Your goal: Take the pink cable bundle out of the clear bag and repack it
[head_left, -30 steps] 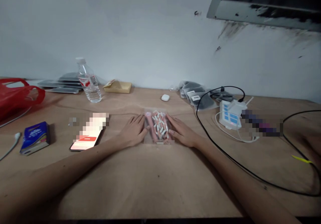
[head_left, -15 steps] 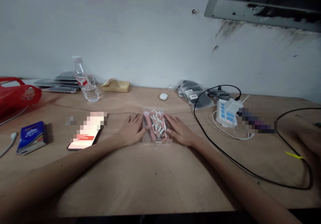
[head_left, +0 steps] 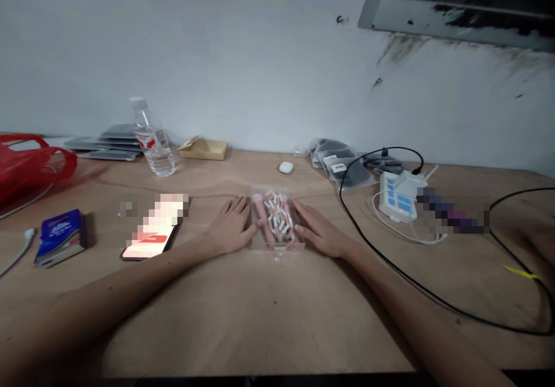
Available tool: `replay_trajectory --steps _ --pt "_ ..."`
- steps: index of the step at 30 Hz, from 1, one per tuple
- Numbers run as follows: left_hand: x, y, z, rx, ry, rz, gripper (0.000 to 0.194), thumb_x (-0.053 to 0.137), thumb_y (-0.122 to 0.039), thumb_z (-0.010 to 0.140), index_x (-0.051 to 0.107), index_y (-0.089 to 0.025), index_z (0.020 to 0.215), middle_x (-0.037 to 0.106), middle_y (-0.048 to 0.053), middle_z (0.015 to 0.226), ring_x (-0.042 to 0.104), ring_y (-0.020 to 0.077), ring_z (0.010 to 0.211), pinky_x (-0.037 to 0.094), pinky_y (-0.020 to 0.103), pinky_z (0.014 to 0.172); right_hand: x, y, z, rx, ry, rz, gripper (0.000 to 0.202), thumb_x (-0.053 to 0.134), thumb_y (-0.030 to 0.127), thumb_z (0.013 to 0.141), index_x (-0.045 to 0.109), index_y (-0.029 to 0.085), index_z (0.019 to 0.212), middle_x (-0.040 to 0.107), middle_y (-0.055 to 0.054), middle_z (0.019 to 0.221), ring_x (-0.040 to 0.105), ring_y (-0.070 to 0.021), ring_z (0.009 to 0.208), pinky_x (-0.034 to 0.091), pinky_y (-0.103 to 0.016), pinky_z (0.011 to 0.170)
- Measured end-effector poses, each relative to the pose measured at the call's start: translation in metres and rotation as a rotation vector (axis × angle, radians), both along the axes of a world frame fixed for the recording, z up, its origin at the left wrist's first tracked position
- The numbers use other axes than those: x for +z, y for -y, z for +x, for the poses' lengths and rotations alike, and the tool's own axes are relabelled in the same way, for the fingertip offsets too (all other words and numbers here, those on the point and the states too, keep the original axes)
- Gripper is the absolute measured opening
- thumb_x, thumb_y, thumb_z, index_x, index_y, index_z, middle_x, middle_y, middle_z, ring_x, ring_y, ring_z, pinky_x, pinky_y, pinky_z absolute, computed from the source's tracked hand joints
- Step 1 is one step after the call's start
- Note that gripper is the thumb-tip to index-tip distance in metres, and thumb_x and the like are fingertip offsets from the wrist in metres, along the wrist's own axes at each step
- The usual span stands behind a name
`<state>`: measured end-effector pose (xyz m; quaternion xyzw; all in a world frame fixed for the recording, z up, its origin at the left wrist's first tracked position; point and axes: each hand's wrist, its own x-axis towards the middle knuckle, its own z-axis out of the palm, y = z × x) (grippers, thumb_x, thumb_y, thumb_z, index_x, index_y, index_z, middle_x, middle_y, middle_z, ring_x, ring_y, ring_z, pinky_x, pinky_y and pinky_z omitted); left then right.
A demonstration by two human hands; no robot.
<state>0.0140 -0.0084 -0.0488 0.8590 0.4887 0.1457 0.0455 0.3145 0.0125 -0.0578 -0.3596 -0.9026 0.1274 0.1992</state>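
A clear plastic packet (head_left: pixel 278 220) lies flat on the wooden table (head_left: pixel 260 329), with pink and white pieces and a pink handle-like part inside. My left hand (head_left: pixel 232 224) rests palm down at the packet's left side, fingers spread, its thumb at the packet's edge. On the other side, my right hand (head_left: pixel 319 228) lies with its fingers stretched along the right edge. Neither hand is closed on anything. To the left of my left hand is a lit phone (head_left: pixel 151 228), partly blurred out.
Behind stand a water bottle (head_left: pixel 154 144), an open cardboard box (head_left: pixel 203 148) and a white case (head_left: pixel 286 168). Grey pouches (head_left: pixel 342 164), a power strip (head_left: pixel 396 199) and looping black cable (head_left: pixel 416 286) lie right. Blue tissues (head_left: pixel 60 238) and a red bag (head_left: pixel 26 164) sit left.
The whole view has shifted slightly, so things appear a little further right. Both hands remain beside the packet. Another person's hand at the far right now shows less.
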Motion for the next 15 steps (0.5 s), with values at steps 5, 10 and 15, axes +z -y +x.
replay_trajectory --steps 5,10,15 --pt "-0.0002 0.0005 0.0007 0.016 0.015 -0.037 0.071 0.026 -0.055 0.102 0.03 -0.004 0.152 0.027 0.025 0.161 0.02 0.0342 0.152 0.021 0.054 0.12 -0.0027 0.0016 -0.0007 -0.099 0.046 0.05 0.076 0.035 0.062 0.1 0.01 0.026 0.163 0.018 -0.01 0.168 0.007 -0.0365 0.155 0.019 -0.066 0.12" --pt "-0.0001 0.0007 -0.0001 0.002 0.016 -0.032 0.069 0.023 -0.055 0.102 0.035 -0.006 0.149 0.036 0.025 0.157 0.028 0.0352 0.149 0.022 0.056 0.118 -0.002 0.0012 -0.0028 -0.029 0.042 0.012 0.074 0.03 0.059 0.103 0.002 0.026 0.162 0.021 -0.01 0.167 0.025 -0.0345 0.151 0.028 -0.062 0.119" --pt "-0.0006 -0.0007 -0.002 -0.028 -0.007 0.007 0.063 0.022 -0.052 0.103 0.044 -0.007 0.141 0.05 0.023 0.146 0.035 0.0359 0.144 0.025 0.054 0.116 0.0035 0.0023 -0.0045 -0.019 0.015 0.001 0.076 0.032 0.059 0.102 0.001 0.027 0.162 0.024 -0.011 0.166 0.032 -0.0352 0.149 0.032 -0.063 0.117"
